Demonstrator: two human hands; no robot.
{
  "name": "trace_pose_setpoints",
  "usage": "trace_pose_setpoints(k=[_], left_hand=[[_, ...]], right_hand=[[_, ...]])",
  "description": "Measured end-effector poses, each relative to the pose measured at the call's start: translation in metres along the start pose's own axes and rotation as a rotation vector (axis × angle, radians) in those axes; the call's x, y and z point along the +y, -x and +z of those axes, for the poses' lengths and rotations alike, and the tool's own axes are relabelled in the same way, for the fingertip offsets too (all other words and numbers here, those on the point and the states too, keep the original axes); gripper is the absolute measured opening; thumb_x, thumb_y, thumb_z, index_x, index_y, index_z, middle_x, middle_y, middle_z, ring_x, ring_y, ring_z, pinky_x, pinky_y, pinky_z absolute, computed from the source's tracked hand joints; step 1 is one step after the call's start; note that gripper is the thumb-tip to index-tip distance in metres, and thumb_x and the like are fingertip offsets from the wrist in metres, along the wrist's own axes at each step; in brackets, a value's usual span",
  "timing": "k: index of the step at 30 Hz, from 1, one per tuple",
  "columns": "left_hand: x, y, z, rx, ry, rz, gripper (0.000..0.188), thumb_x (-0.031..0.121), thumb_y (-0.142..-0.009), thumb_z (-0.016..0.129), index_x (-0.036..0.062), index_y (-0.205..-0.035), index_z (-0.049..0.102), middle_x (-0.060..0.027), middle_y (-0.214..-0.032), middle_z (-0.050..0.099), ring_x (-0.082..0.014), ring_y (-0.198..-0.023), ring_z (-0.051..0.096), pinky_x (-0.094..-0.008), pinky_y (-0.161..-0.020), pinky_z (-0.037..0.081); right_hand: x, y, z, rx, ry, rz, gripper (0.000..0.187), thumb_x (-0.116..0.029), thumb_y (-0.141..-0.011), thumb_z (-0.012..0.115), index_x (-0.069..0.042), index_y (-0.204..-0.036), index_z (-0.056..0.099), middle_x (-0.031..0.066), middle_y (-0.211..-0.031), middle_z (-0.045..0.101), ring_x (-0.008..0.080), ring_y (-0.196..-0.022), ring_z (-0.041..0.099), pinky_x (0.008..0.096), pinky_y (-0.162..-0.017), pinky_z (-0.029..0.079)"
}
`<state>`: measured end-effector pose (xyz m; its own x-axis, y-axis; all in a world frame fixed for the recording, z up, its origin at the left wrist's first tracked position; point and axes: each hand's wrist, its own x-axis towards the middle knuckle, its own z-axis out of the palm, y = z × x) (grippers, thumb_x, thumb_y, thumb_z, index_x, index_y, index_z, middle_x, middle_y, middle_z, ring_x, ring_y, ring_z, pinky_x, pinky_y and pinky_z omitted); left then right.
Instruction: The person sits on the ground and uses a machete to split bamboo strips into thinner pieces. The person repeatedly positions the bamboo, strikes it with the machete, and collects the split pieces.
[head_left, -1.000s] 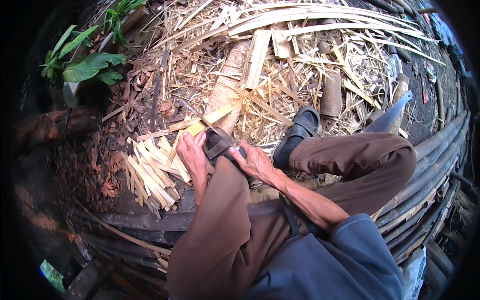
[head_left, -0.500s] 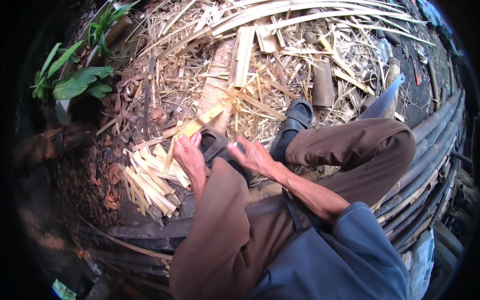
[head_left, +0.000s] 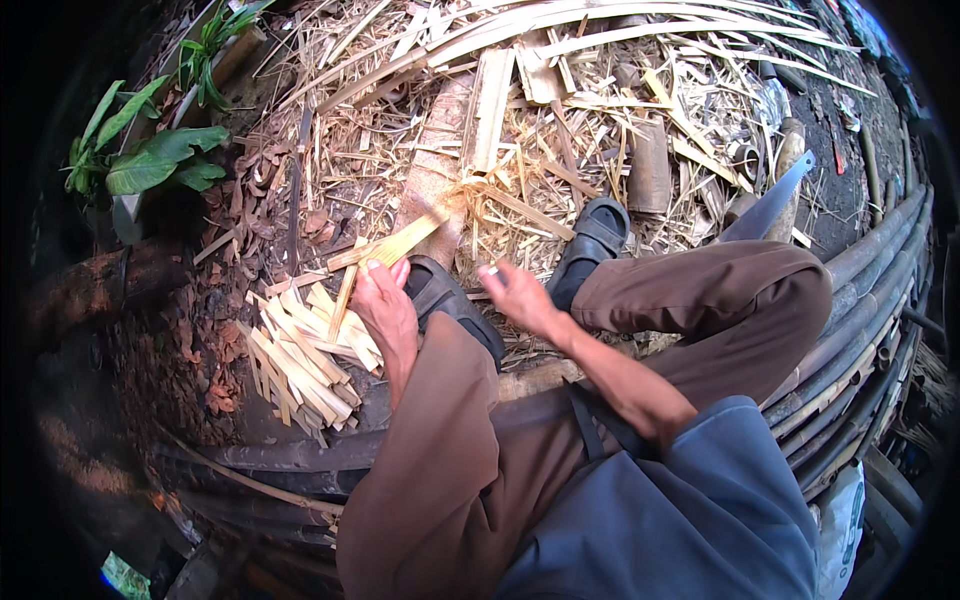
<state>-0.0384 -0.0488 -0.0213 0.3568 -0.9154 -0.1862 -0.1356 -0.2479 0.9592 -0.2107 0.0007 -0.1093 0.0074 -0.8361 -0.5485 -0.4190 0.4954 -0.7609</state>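
The left hand [head_left: 385, 303] is gripping a flat yellow wooden strip [head_left: 408, 240], seemingly unfinished; short cream wooden slats [head_left: 300, 370], seemingly done, are lying heaped beside it. The blurred right hand's [head_left: 522, 300] grip I cannot tell.

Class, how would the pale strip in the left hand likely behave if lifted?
The strip is probably light, being thin and narrow. It seems fairly stiff, running straight beyond the left hand. Its flat face suggests sliding rather than rolling.
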Motion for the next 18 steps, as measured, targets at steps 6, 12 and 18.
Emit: trace_pose_setpoints(k=[6, 12, 18], left_hand=[[0.005, -0.005, -0.002, -0.023, 0.000, -0.068, 0.040, 0.018, -0.105, 0.034, -0.0201, -0.110, 0.045, -0.0351, -0.110, 0.059, -0.0385, -0.103, 0.066, -0.0394, -0.091, 0.058], [-0.001, -0.003, -0.007, 0.024, 0.030, -0.077, 0.040, 0.018, -0.105, 0.034, -0.0201, -0.109, 0.043, -0.0347, -0.110, 0.059, -0.0400, -0.105, 0.065, -0.0410, -0.092, 0.058], [-0.007, -0.004, -0.013, 0.084, 0.064, -0.088, 0.041, 0.018, -0.105, 0.036, -0.0217, -0.108, 0.043, -0.0340, -0.102, 0.061, -0.0394, -0.097, 0.068, -0.0405, -0.088, 0.060]], right_hand=[[-0.002, 0.014, -0.001, -0.019, 0.110, -0.201, 0.046, -0.045, -0.099, 0.047, 0.000, -0.094, 0.055, 0.0247, -0.061, 0.053, 0.0362, -0.062, 0.061, 0.0481, -0.063, 0.046], [-0.005, 0.020, -0.005, -0.097, 0.095, -0.207, 0.041, -0.042, -0.099, 0.049, -0.002, -0.095, 0.055, 0.0245, -0.062, 0.055, 0.0449, -0.063, 0.060, 0.0503, -0.061, 0.044], [0.000, 0.022, 0.002, -0.035, 0.101, -0.137, 0.036, -0.038, -0.098, 0.053, -0.002, -0.098, 0.054, 0.0277, -0.064, 0.056, 0.0477, -0.067, 0.059, 0.0516, -0.061, 0.044]])
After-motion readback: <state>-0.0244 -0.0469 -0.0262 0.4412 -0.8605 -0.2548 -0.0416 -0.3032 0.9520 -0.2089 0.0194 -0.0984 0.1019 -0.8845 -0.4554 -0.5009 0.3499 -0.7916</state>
